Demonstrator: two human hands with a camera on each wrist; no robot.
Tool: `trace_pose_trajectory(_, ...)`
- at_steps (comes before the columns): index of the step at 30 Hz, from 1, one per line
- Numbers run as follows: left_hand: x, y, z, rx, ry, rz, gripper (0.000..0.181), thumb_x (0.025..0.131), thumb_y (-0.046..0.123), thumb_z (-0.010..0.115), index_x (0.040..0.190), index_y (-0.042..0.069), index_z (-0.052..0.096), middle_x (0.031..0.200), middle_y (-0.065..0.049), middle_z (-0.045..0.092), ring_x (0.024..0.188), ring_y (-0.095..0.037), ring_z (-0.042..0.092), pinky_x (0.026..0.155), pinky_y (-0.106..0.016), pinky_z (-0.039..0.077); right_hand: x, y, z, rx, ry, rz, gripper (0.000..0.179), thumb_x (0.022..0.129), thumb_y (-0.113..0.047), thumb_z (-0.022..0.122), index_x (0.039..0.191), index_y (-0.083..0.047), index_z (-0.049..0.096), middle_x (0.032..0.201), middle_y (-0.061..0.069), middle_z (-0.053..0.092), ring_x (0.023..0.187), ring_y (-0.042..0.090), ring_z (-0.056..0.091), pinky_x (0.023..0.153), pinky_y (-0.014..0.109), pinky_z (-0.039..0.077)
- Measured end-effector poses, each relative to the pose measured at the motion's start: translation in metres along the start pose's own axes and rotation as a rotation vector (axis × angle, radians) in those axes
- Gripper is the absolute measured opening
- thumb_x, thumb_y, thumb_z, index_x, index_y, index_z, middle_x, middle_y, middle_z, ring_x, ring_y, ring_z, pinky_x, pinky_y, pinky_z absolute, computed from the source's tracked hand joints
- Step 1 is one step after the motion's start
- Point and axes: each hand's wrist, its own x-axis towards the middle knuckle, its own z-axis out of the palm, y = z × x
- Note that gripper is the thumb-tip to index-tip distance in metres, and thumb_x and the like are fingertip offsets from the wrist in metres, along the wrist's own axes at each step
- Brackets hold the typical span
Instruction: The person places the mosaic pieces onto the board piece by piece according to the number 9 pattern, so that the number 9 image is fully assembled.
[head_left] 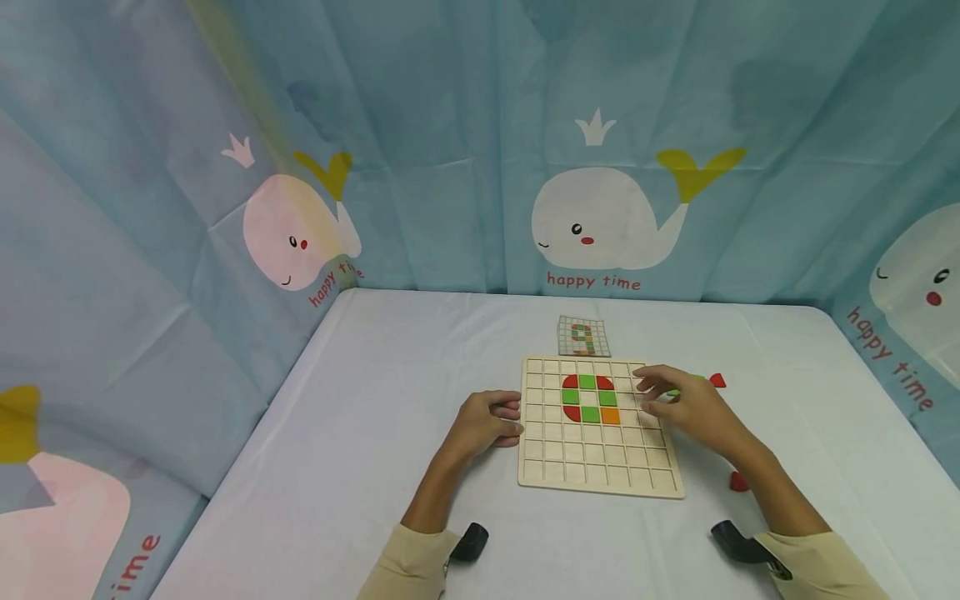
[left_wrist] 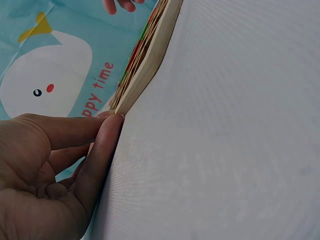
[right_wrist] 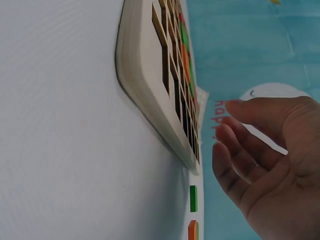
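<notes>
In the head view, a wooden board (head_left: 592, 467) with a grid of square cells lies on the white bench (head_left: 352, 442). Coloured pieces (head_left: 589, 414) form a ring in its upper cells: red rounded corners at three spots, green squares on the sides, and an orange square at the lower right. A printed card (head_left: 583, 336) lies just beyond the far edge. The left hand (head_left: 483, 421) holds the board's left edge. The right hand (head_left: 697, 410) is over the board's right side, fingers loosely bent and spread. Near it on the bench are two red pieces (head_left: 738, 481), one farther off and one nearer.

In the left wrist view, the thumb and forefinger pinch the board's edge.

In the right wrist view, the right hand's thumb stands apart from its curved fingers, a fairly wide gap between them. A green block (right_wrist: 193, 199) and an orange block (right_wrist: 192, 231) lie beside the board. Behind hangs a blue curtain (right_wrist: 240, 45) with a whale print.
</notes>
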Motion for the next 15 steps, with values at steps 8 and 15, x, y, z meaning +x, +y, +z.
trace_pose_trajectory(8,-0.001,0.001,0.000,-0.002,0.000,0.001,0.058,0.086,-0.011,0.078,0.141,-0.002,0.064,0.121,-0.018,0.067,0.095,-0.018,0.073,0.076,-0.032,0.069,-0.005,0.012,-0.008,-0.023,0.041,0.063,0.053,0.095,-0.006,0.075,0.146,-0.005,0.059,0.125,0.014,0.072,0.111,0.031,0.070,0.093,0.040,0.060)
trace_pose_trajectory(15,0.000,0.000,0.001,0.001,0.004,0.000,0.057,0.086,-0.011,0.078,0.141,-0.002,0.065,0.119,-0.017,0.068,0.094,-0.018,0.073,0.075,-0.031,0.069,-0.006,0.020,-0.013,-0.047,0.067,0.071,0.055,0.095,-0.004,0.075,0.147,-0.002,0.056,0.126,0.020,0.070,0.112,0.037,0.069,0.100,0.060,0.059)
